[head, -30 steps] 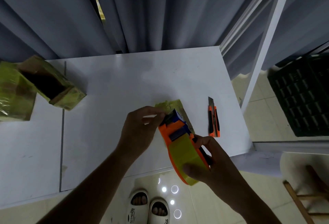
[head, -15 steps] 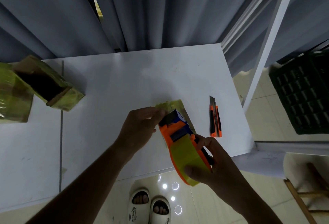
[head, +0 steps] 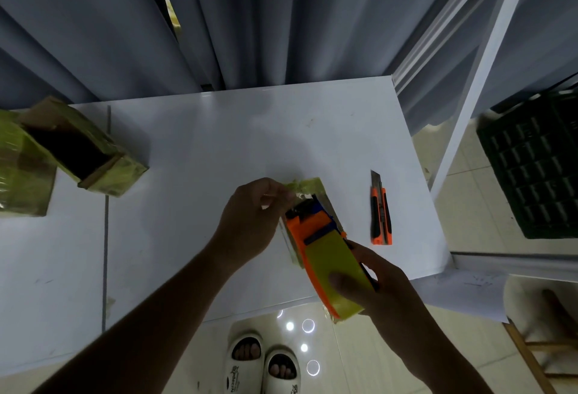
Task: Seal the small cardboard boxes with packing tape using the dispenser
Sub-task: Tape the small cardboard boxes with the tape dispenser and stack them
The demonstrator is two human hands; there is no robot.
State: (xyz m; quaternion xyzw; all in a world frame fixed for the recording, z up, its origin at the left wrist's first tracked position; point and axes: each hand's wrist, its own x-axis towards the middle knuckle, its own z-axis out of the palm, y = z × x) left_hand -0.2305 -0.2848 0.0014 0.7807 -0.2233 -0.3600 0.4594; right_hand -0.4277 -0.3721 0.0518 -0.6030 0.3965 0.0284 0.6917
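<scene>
Head view: the right hand (head: 380,287) is gripping the orange tape dispenser (head: 322,249) around its yellow-green roll, thumb lying across the tape. The left hand (head: 250,221) is pinching the loose tape end at the dispenser's nose. Both are working over a small taped box (head: 308,185) lying on the white surface (head: 203,159), mostly hidden beneath them. Two other boxes, one open box (head: 78,149) among them, are sitting at the left edge; a utility knife (head: 380,212) is lying just right.

Judgement: the box is probably light and likely to slide, so it needs pinning. The film is thin, sticky and prone to wrinkling. Grasp the dispenser by its rigid body.
</scene>
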